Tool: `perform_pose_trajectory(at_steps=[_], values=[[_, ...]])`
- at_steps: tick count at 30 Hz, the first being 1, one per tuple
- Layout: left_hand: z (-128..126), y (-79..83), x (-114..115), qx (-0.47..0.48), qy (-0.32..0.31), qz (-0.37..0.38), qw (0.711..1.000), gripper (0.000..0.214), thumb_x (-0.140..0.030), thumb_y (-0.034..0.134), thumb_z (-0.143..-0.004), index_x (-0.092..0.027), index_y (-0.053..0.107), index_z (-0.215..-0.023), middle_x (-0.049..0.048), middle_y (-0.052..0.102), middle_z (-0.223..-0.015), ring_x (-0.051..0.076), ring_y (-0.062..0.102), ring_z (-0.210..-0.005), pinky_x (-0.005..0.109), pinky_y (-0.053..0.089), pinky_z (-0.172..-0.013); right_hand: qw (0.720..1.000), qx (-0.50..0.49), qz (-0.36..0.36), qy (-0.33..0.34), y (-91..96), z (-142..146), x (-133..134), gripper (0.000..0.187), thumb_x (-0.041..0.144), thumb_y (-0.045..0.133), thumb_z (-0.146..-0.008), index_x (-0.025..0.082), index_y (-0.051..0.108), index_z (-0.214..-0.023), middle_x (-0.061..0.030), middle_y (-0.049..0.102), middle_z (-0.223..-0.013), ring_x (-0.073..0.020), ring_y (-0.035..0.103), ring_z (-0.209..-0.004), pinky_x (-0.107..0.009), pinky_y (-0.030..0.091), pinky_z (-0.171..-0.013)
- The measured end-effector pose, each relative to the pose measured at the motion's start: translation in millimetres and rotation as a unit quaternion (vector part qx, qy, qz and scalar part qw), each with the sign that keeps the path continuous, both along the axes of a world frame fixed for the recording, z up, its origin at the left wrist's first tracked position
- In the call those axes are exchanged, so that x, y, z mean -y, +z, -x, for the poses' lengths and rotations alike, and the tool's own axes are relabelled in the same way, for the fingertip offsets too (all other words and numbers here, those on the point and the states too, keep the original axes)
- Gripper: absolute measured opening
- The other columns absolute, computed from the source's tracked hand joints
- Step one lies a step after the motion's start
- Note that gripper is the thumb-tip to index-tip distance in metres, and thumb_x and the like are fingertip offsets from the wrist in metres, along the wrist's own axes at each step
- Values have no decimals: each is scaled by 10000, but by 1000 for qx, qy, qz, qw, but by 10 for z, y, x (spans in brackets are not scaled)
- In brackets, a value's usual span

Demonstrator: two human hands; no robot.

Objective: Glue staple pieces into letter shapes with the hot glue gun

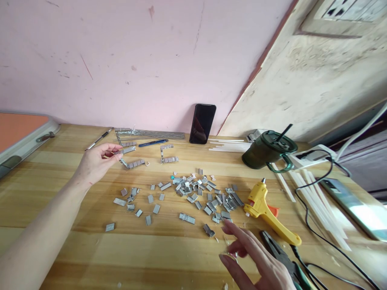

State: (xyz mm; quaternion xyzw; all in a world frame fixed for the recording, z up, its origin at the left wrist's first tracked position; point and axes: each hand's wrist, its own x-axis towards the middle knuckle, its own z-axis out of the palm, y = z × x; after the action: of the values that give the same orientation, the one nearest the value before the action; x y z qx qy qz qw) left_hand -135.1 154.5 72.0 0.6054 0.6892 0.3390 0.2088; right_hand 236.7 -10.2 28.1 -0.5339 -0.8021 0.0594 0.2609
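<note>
My left hand [101,161], at the back left of the table, pinches a short silver metal strip [129,149] between thumb and fingers. Right beside it lies a bent shape made of joined metal pieces [136,163]; whether the strip touches it I cannot tell. A second joined shape, like a squared C [169,159], rests to its right. My right hand [256,257] hovers at the lower right, thumb and fingers apart. Just beyond its fingertips are a loose folded metal piece [209,230] and a heap of small silver metal pieces [193,186].
A yellow glue gun [269,211] and pliers [279,249] lie by my right hand. White glue sticks [320,209], a black cable, and a flat phone [356,209] are farther right. A green mug [263,150] and upright phone [202,124] stand at the back, near tweezers [153,142].
</note>
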Motion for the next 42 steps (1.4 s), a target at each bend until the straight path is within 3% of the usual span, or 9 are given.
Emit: perform_pose_trajectory(at_steps=[7, 19, 26, 29, 33, 37, 40, 42], values=[[-17, -5, -3, -5, 5, -3, 1000, 320, -335, 660, -761, -175, 673, -1037, 37, 715, -979, 160, 618, -771, 300, 490, -755, 1000, -2, -4, -4, -4, 8, -6, 380, 375, 490, -957, 172, 467, -1277, -76, 711, -911, -122, 684, -589, -174, 583, -571], [-54, -38, 11, -9, 4, -5, 1000, 376, -394, 681, -709, -185, 695, -1021, -17, 660, -750, 155, 555, -681, 267, 479, -691, 1000, -24, -5, -10, 11, 4, 3, 369, 324, 528, -930, 187, 495, -1270, -54, 722, -897, -119, 681, -577, -172, 581, -567], [1, -19, 58, 4, 33, -11, 999, 448, -418, 714, -686, -176, 666, -1060, 12, 675, -889, 151, 562, -702, 268, 474, -694, 1000, -16, -1, -5, 6, -11, 19, 377, 342, 511, -942, 191, 472, -1286, -66, 708, -921, -117, 672, -581, -178, 579, -572], [39, -29, 151, 13, 86, -53, 995, 457, -441, 678, -722, -176, 596, -1085, 46, 653, -998, 160, 562, -749, 274, 468, -696, 999, -46, 8, -24, 32, 6, 14, 271, 360, 527, -933, 233, 533, -1172, -27, 691, -857, -117, 657, -568, -186, 573, -568], [-76, -18, 487, 9, 127, -119, 985, 247, -427, 569, -807, -226, 550, -950, 17, 623, -877, 170, 567, -720, 292, 473, -692, 992, -110, 22, -51, 90, 29, 1, 101, 335, 546, -919, 249, 566, -870, 13, 632, -755, -109, 615, -543, -182, 533, -535], [-400, 30, 1006, -23, 50, -127, 990, 137, -406, 554, -818, -300, 588, -737, -23, 664, -779, 174, 603, -616, 293, 488, -610, 991, -130, 35, -23, 146, 24, 0, 163, 248, 521, -933, 235, 559, -775, 21, 600, -705, -100, 590, -550, -172, 491, -531], [-691, 1, 1343, -75, -123, -144, 979, 206, -312, 472, -889, -351, 549, -702, -64, 632, -555, 161, 574, -413, 257, 422, -378, 991, -126, 46, 0, 169, 13, 18, 216, 224, 510, -941, 225, 538, -727, 29, 563, -636, -105, 562, -526, -181, 470, -524], [-883, -66, 1494, -58, -248, -200, 946, 264, -308, 415, -935, -330, 531, -698, -66, 562, -470, 146, 523, -346, 243, 406, -346, 992, -112, 51, 1, 171, 7, 32, 282, 233, 499, -948, 221, 500, -666, 31, 524, -599, -110, 535, -506, -192, 455, -510]])
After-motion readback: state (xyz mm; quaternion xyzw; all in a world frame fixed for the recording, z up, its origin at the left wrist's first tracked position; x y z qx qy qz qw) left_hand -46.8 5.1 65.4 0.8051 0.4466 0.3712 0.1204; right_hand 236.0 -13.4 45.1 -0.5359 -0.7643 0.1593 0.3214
